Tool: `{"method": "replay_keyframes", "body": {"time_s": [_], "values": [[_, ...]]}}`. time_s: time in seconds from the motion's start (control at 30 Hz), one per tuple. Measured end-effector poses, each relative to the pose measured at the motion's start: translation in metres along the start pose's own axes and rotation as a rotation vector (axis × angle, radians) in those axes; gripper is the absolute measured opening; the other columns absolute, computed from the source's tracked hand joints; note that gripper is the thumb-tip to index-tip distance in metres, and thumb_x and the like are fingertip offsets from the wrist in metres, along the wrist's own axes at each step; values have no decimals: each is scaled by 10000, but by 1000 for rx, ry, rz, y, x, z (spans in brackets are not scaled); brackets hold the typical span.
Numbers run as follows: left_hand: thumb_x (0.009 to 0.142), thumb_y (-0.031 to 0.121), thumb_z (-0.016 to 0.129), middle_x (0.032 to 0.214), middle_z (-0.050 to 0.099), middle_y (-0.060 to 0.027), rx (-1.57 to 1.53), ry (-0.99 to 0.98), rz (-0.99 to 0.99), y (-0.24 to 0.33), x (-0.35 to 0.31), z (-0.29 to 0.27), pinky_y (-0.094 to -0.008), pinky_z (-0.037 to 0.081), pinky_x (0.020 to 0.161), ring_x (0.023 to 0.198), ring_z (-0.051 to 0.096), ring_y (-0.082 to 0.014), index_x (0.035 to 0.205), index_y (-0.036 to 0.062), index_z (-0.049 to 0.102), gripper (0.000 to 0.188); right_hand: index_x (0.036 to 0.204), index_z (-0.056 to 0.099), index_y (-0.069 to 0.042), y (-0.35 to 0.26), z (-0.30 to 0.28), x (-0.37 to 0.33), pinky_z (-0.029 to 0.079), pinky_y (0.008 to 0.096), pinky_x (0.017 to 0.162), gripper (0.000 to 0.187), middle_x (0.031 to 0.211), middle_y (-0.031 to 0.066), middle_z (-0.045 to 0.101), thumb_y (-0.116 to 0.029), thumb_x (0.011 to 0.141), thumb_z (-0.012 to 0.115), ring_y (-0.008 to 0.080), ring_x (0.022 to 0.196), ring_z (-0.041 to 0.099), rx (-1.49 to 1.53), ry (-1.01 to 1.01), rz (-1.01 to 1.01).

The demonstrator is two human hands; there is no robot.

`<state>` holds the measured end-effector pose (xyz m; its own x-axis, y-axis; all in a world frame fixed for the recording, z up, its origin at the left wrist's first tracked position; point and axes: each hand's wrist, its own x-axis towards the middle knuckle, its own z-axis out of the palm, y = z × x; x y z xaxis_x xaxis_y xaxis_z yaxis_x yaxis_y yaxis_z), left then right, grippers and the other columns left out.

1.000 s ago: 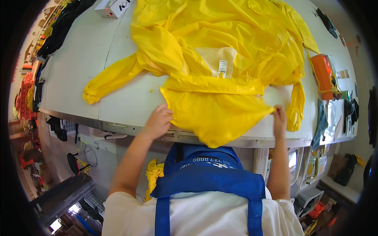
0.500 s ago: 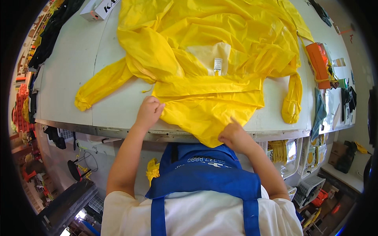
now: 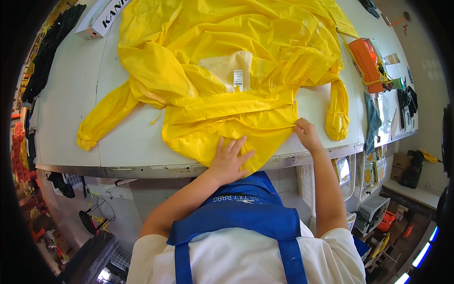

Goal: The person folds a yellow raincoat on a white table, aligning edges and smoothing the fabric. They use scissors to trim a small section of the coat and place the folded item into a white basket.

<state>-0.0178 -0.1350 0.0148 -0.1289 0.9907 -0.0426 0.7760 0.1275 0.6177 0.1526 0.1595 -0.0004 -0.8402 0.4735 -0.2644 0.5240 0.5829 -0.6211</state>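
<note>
A yellow hooded jacket (image 3: 198, 57) is spread over the white table (image 3: 113, 61), its sleeves out to either side. Its hood (image 3: 189, 137) points toward me, with the tip hanging past the table's front edge. A pale lining patch with a white label (image 3: 238, 78) shows at the neck. My left hand (image 3: 230, 158) lies on the hood near its tip, fingers spread. At the hood's right edge, my right hand (image 3: 306, 134) pinches the yellow fabric between thumb and fingers.
A white box (image 3: 97, 21) stands at the far left, near dark cloth (image 3: 52, 52). On the right lie an orange box (image 3: 366, 64) and a grey-blue cloth (image 3: 372, 123). White baskets (image 3: 305, 182) sit under the table's metal edge (image 3: 142, 171).
My left hand has let go of the hood's left edge and moved right onto its middle. My right hand has gone up and right to grip the right edge. The view has shifted.
</note>
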Motion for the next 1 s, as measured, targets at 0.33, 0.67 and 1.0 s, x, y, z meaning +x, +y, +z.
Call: {"method": "replay_keyframes", "body": {"time_s": [0.33,0.67,1.0], "values": [[731,214,720,1255,425,-191,-143,423,-285,-17,-51,12,-452,346,970,1147,422,-331,1233,79,451,585,1237,508,-139,-124,98,-23,378,424,967,560,1253,138,471,-218,722,714,339,1144,465,-133,135,-275],[806,112,672,1114,563,-163,-1024,697,-575,-15,-46,-44,-349,483,788,980,562,-246,1272,-23,418,547,1366,436,-312,-138,123,-38,103,585,1087,848,1473,83,309,-573,612,725,375,1372,211,-382,-14,-238],[774,318,691,1390,362,-184,55,-151,-188,-7,50,-2,-457,377,978,1219,428,-346,1323,155,462,616,1344,343,-10,-62,78,-34,438,412,910,668,1219,193,517,-23,762,671,308,1065,540,389,756,412]]}}
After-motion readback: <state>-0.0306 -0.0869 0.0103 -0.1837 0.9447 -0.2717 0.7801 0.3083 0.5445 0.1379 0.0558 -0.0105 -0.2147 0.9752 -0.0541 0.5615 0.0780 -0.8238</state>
